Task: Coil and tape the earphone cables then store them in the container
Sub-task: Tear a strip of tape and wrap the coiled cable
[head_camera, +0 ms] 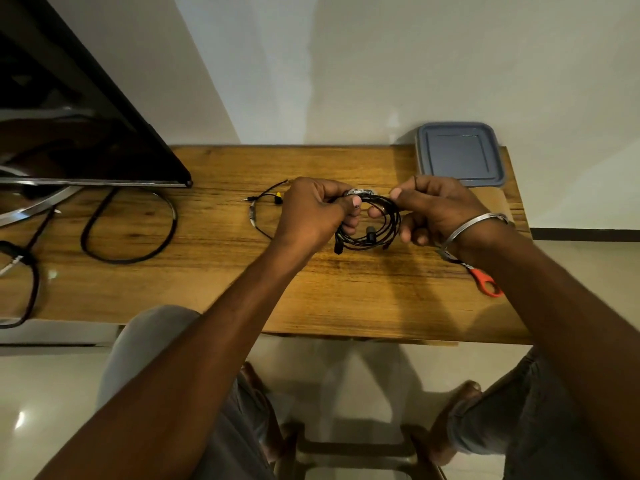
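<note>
A black earphone cable wound into a coil [375,230] hangs over the middle of the wooden table [346,299]. My left hand [311,213] grips its left side, thumb on top. My right hand [436,209] pinches the right side. A strip of clear tape [360,192] sits on the top of the coil between my thumbs. A second earphone [263,209] with a yellow-tipped bud lies loose on the table, left of my left hand. The container [460,152], with a grey-blue lid on it, stands at the far right corner.
Orange-handled scissors [485,280] lie under my right wrist near the table's right edge. A dark monitor [69,116] on a silver stand fills the far left, with thick black cables [131,230] looped on the table. A stool [356,452] is below, between my knees.
</note>
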